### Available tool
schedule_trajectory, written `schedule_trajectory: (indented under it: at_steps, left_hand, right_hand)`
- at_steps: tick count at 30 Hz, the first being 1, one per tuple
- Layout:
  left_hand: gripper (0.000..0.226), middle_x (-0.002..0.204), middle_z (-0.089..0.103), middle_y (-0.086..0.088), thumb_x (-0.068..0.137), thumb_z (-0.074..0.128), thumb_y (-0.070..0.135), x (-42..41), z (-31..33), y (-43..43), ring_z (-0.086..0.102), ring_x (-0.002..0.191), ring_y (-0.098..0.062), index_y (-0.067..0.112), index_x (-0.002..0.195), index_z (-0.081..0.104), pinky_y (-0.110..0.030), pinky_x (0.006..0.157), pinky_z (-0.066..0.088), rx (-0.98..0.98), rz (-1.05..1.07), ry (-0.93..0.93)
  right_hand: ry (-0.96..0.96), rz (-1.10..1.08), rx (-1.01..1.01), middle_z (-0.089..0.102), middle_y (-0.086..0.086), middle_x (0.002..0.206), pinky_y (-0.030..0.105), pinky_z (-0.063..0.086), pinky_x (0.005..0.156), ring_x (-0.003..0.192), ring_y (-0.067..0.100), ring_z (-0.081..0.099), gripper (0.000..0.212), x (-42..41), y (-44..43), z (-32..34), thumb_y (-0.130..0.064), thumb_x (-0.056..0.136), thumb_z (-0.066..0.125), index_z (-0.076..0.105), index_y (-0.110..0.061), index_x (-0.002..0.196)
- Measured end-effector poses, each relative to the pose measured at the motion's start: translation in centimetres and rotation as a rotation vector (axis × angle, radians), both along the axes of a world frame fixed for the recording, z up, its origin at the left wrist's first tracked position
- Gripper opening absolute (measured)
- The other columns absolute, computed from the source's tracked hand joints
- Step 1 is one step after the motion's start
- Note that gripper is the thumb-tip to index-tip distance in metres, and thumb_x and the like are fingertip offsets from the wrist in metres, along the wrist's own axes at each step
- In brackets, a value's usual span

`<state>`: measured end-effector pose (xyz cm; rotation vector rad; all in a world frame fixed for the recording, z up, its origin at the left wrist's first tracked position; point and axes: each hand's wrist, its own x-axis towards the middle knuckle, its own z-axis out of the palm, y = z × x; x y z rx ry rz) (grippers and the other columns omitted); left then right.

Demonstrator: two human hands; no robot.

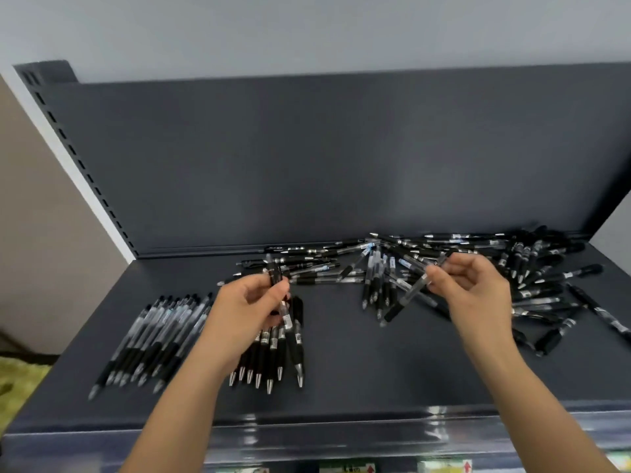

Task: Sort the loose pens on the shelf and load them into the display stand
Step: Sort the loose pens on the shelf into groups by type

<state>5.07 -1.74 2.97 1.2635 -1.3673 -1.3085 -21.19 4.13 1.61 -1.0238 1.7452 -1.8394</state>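
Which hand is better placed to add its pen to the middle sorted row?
Left. The left hand grips a dark pen right above that row; the right hand, pinching a clear pen, is over by the loose pile.

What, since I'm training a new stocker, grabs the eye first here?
The tangled heap of black pens sprawls over the right rear of the shelf. In front of it, the left hand grips one pen, the right hand another. Neat sorted rows lie front left.

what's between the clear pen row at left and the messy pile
A row of black pens, partly under the left hand, then bare shelf; head view.
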Motion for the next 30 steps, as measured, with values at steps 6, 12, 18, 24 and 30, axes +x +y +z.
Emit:
schedule_trajectory:
  at_steps: [6, 12, 18, 24, 30]
  left_hand:
    - [0.025, 0.067, 0.060, -0.002, 0.088, 0.063, 0.035, 0.0, -2.6, -2.1, 0.053, 0.063, -0.014, 0.012, 0.078, 0.068, -0.028, 0.057, 0.038, -0.306, -0.022, -0.814]
    - [0.038, 0.108, 0.053, -0.004, 0.096, 0.045, 0.045, -1.4, -3.7, -1.7, 0.054, 0.103, -0.024, 0.014, 0.110, 0.061, -0.034, 0.070, 0.045, -0.316, -0.039, -1.140]
    - [0.043, 0.104, 0.055, 0.011, 0.090, 0.050, 0.047, -2.4, -2.6, 0.6, 0.051, 0.099, -0.004, 0.024, 0.125, 0.059, -0.023, 0.085, 0.046, -0.515, -0.129, -0.653]
    - [0.018, 0.077, 0.053, 0.007, 0.092, 0.057, 0.028, 0.2, -2.6, 0.1, 0.051, 0.074, -0.006, 0.019, 0.100, 0.071, -0.021, 0.068, 0.039, -0.586, 0.002, -0.593]
    - [0.017, 0.071, 0.045, 0.005, 0.092, 0.058, 0.027, 6.8, -2.8, -1.9, 0.045, 0.065, -0.006, 0.015, 0.085, 0.069, -0.015, 0.057, 0.029, -0.500, 0.218, -0.760]
  right_hand:
    - [-0.055, 0.090, -0.017, 0.059, 0.003, 0.080, 0.017, 0.056, 0.061, 0.065, 0.008, 0.062, 0.017, 2.3, -1.2, 0.5, -0.001, 0.081, 0.069, 0.057, -0.010, 0.090]
    - [-0.001, 0.150, 0.079, 0.064, 0.003, 0.077, 0.035, 0.055, 0.072, 0.068, 0.017, 0.065, 0.019, 4.0, -2.1, 0.2, -0.007, 0.079, 0.073, 0.059, -0.021, 0.083]
    - [-0.101, 0.291, 0.068, 0.064, 0.006, 0.075, 0.019, 0.051, 0.055, 0.056, 0.007, 0.061, 0.017, 7.9, -3.9, 1.3, -0.007, 0.080, 0.071, 0.058, -0.016, 0.086]
    - [0.042, 0.422, 0.091, 0.067, 0.004, 0.076, 0.025, 0.055, 0.063, 0.067, 0.014, 0.065, 0.009, 10.9, -6.7, 1.6, -0.010, 0.085, 0.066, 0.063, -0.019, 0.083]
    - [0.960, 0.367, 0.407, 0.070, 0.002, 0.097, 0.030, 0.048, 0.084, 0.095, 0.019, 0.061, 0.015, 9.1, -10.4, -0.2, -0.017, 0.087, 0.063, 0.070, -0.015, 0.100]
